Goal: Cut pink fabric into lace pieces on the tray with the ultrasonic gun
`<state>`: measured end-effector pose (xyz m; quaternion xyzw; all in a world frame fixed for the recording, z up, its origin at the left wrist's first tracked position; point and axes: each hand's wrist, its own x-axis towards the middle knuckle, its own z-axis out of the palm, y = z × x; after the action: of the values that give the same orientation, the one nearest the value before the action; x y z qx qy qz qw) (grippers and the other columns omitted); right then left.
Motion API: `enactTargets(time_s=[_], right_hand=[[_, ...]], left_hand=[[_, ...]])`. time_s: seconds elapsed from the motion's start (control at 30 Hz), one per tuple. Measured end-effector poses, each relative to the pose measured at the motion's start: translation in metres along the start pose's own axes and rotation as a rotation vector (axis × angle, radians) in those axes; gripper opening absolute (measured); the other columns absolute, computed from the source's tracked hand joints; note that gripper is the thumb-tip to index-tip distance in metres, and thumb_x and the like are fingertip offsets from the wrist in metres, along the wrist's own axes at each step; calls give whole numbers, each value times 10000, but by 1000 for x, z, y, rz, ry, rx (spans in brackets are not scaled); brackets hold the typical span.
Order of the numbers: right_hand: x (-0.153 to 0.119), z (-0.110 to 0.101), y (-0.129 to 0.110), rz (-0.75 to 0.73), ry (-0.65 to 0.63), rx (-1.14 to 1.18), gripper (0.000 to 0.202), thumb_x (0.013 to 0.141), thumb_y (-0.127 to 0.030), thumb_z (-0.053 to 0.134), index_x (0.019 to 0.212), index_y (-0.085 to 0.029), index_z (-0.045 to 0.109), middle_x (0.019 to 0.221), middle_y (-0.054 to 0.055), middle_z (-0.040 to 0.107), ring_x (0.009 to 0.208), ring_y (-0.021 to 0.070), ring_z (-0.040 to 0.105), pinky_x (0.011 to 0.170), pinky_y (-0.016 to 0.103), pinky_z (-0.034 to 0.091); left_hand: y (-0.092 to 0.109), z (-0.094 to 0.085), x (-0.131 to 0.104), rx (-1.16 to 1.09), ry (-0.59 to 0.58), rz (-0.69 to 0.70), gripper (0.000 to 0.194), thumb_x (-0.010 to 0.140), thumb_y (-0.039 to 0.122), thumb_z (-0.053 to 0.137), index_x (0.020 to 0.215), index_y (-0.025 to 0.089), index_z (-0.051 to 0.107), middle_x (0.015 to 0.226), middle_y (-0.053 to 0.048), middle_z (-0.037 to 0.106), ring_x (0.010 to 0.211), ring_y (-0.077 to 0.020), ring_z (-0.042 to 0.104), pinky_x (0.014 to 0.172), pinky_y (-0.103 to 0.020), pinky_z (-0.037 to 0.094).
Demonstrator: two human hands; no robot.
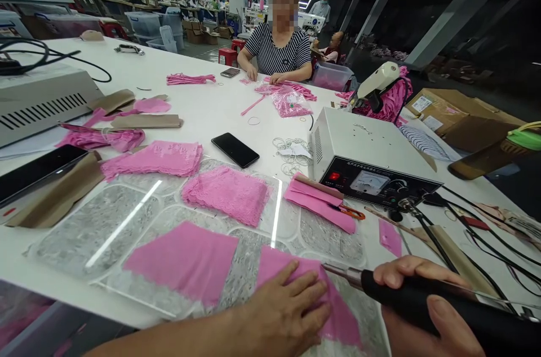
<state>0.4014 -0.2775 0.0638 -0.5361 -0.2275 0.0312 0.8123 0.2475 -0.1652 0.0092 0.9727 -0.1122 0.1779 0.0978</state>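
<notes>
My left hand (pixel 287 309) lies flat with its fingers spread on a pink fabric piece (pixel 344 317) at the bottom centre. Fingers of my right hand (pixel 422 300) wrap round a black-handled tool (pixel 406 298), whose metal tip touches the upper edge of that piece. Another pink piece (pixel 186 261) is spread out to the left on the clear patterned mat (pixel 105 227). Behind it are a stack of pink lace pieces (pixel 228 193) and a second lace stack (pixel 158 157). Orange-handled snips (pixel 349 211) rest on folded pink fabric (pixel 315 205).
A control box (pixel 372 148) with a dial and cables stands at the right. A black phone (pixel 235 150) lies mid-table. Across the table (pixel 203 115) sits a person in a striped top (pixel 279 53), hands at pink strips. A bottle (pixel 486 154) and cardboard box (pixel 460 115) are far right.
</notes>
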Motion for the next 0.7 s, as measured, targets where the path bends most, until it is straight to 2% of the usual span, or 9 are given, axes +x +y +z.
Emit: enactTargets(time_s=[0.33, 0.7], right_hand=[[1, 2, -1, 3, 22, -10, 141, 593, -265, 578, 703, -178, 580, 642, -5, 537, 509, 123, 503, 460, 293, 470], [-3, 0, 4, 0, -7, -29, 140, 656, -269, 591, 762, -182, 567, 683, 0, 522, 551, 130, 503, 492, 310, 480]], left_hand=[[-1, 1, 0, 0, 7, 8, 359, 1014, 368, 388, 1232, 151, 573, 1359, -74, 550, 1238, -227, 499, 1106, -411, 313], [-1, 2, 1, 23, 13, 18, 349, 1011, 372, 398, 1219, 163, 583, 1358, -78, 545, 1228, -226, 505, 1086, -422, 331]])
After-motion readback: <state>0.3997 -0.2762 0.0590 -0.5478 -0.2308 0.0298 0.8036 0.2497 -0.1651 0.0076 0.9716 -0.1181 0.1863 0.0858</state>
